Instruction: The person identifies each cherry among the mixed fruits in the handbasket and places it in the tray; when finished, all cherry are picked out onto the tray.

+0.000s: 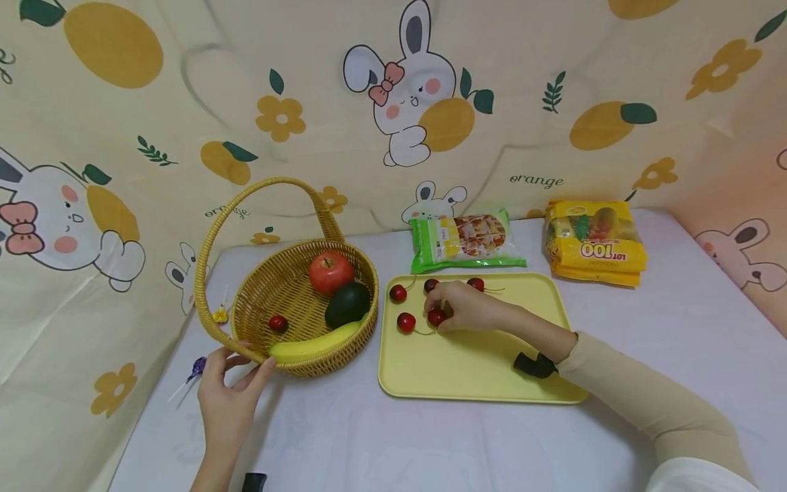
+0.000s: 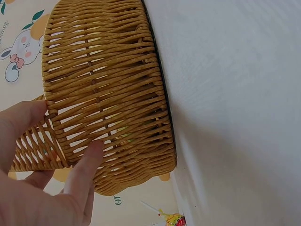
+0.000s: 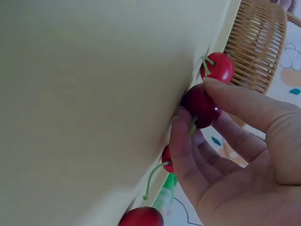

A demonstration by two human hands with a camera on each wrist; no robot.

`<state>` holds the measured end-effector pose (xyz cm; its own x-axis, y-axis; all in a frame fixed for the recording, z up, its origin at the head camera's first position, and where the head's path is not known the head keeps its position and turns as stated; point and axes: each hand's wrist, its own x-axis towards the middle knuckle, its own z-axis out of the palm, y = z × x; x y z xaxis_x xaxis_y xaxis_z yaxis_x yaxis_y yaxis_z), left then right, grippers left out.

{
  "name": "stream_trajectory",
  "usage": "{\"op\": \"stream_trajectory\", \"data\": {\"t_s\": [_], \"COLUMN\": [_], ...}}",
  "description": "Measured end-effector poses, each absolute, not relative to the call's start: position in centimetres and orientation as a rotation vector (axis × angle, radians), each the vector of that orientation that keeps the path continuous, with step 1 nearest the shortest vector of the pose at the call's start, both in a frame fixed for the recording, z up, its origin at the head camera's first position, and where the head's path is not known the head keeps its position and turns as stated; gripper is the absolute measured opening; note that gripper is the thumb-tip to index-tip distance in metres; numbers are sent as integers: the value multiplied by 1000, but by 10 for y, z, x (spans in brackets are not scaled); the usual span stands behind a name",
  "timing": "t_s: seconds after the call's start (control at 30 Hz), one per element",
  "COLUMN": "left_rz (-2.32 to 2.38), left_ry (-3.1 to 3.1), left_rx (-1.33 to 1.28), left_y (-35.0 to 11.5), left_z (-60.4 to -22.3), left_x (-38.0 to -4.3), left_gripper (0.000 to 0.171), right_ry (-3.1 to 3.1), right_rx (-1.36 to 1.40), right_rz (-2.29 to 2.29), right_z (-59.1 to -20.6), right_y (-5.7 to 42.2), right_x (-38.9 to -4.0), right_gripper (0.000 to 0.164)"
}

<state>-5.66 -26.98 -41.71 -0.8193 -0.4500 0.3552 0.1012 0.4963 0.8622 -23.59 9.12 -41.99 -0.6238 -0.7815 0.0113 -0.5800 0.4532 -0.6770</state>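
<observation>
On the yellow tray [image 1: 467, 369], my right hand [image 1: 470, 307] pinches a dark red cherry [image 3: 202, 106] between thumb and fingers, its short green stem showing in the right wrist view. Several other cherries [image 1: 406, 322] lie around that hand on the tray. At the left, my left hand [image 1: 230, 389] grips the wicker basket [image 1: 369, 273] at its near rim, where the tall handle joins; the left wrist view shows fingers against the woven side [image 2: 108, 89]. Inside the basket are a red apple [image 1: 331, 272], a dark green avocado [image 1: 348, 305], a banana [image 1: 313, 347] and one cherry [image 1: 279, 323].
Behind the tray lies a green-and-white food packet [image 1: 464, 240], with a yellow packet [image 1: 594, 242] to its right. Left of the basket are a purple-wrapped lollipop [image 1: 197, 367] and a yellow one [image 1: 221, 315]. A patterned cloth [image 1: 344, 137] hangs along the table's back.
</observation>
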Motion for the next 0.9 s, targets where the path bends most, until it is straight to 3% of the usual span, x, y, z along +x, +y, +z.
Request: {"op": "stream_trajectory", "data": {"t_s": [0.27,0.47,0.7,0.9], "left_rz": [-1327,-1345,-1323,-1338], "left_ry": [-2186,-2173,-2193,-2180], "left_rx": [281,283,290,279], "left_y": [-271,-271,-272,-272], "left_z": [-418,-418,-419,-419], "left_x": [-58,-56,-56,-57], "left_gripper": [42,42,42,41], "right_ry": [2503,2597,2567,2400], "right_rx": [-1203,-1294,-1521,-1630], "right_rz": [-807,-748,-1056,-950], "right_z": [-411,-381,-339,-313], "right_y": [90,77,14,-59], "right_x": [-233,-233,-239,-247], "right_gripper": [31,27,11,13]}}
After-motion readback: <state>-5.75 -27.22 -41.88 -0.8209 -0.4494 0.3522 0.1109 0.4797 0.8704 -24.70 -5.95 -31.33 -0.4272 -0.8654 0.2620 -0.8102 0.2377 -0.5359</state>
